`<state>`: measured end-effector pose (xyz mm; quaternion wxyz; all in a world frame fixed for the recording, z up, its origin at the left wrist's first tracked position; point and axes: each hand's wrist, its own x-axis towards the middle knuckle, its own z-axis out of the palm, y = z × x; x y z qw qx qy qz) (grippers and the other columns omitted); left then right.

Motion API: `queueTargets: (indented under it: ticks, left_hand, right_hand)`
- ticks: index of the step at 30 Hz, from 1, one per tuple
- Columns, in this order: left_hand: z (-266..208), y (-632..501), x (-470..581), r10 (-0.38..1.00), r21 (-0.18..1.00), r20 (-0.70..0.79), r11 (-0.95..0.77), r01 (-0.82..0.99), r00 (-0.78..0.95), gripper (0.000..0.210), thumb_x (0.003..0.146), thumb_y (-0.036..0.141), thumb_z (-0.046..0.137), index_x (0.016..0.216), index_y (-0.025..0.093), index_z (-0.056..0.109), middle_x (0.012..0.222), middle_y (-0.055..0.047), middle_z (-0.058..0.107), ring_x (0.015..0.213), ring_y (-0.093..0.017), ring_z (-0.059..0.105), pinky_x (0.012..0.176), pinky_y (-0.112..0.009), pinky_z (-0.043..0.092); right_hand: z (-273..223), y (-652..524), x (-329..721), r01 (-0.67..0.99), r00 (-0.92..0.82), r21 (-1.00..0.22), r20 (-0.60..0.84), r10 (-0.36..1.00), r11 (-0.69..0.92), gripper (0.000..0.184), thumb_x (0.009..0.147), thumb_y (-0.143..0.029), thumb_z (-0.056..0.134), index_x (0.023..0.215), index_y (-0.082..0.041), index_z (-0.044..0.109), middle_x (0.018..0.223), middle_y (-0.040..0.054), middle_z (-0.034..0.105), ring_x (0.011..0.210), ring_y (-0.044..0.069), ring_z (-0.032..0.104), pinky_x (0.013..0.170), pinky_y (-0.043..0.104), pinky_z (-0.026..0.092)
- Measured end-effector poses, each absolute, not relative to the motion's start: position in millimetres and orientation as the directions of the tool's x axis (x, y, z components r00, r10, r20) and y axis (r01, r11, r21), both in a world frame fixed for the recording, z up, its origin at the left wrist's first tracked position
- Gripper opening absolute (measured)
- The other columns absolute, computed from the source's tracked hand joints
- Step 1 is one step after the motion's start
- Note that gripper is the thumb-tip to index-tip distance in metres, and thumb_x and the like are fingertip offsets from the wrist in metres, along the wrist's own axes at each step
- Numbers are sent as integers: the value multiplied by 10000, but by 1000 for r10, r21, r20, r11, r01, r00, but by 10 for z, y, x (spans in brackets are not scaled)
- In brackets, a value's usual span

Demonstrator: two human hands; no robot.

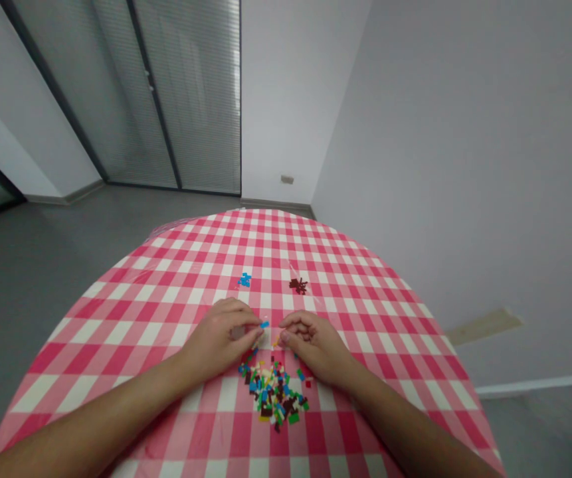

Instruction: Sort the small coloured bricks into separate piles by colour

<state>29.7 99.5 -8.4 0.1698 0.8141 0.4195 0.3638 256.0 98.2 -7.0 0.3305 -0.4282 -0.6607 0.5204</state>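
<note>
A red-and-white checked tablecloth [131, 332] has a rounded far edge; beyond lie grey floor [26, 285], dark-framed glass panels [196, 99] with horizontal blinds [210, 133], and a white wall [290, 86] bearing a small socket plate [287, 179].

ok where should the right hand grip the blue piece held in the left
Best by its free end, from the right. The blue piece looks pinched at its other end by the left hand, and the free end points toward the right hand. It's small, so a light pinch should suit.
</note>
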Motion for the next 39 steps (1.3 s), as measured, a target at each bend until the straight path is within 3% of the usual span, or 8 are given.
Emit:
queueTargets:
  ticks: [7,13,18,23,30,39]
  left_hand:
    - [-128,1477,-208,950,546,282,-273,792,133,206,850,340,616,778,198,745,783,-56,720,745,-228,639,681,-335,455]
    - [-218,1552,-260,964,500,227,-238,833,139,233,857,335,580,825,197,764,816,-70,747,762,-238,656,675,-325,450]
    - [-210,1536,-248,976,525,197,-184,831,92,214,825,339,612,744,196,749,751,-56,739,715,-226,654,649,-311,441]
    - [-220,1521,-254,951,469,231,-295,833,207,237,861,317,576,783,197,765,786,-68,735,756,-229,646,710,-332,457]
    - [-327,1537,-236,884,332,312,-444,833,347,256,932,286,517,990,216,757,1062,-76,731,938,-249,632,865,-398,432]
    - [-347,1513,-209,889,271,279,-435,859,362,334,967,273,436,1185,263,689,1253,-79,667,1109,-279,581,961,-458,397]
  right_hand:
    - [-101,1143,2739,395,-386,-909,-37,922,129,164,853,-260,592,987,-171,623,705,25,665,616,147,603,570,253,444]
    - [-57,1162,2751,439,-423,-892,-102,901,105,226,870,-265,569,1057,-153,628,689,22,652,609,143,589,561,248,422]
    - [-79,1173,2763,435,-439,-892,-90,894,124,237,874,-277,564,1069,-157,627,678,11,639,607,143,585,563,246,416]
    - [-99,1196,2789,433,-461,-889,-77,884,148,249,879,-278,563,1090,-153,612,696,12,639,617,140,576,577,249,419]
    - [-106,1201,2797,443,-466,-884,-85,881,149,252,878,-262,564,1098,-150,612,700,5,621,615,133,556,572,244,406]
    - [-93,1196,2800,446,-467,-880,-74,881,162,242,873,-273,570,1077,-159,633,694,-2,607,595,126,533,560,241,395]
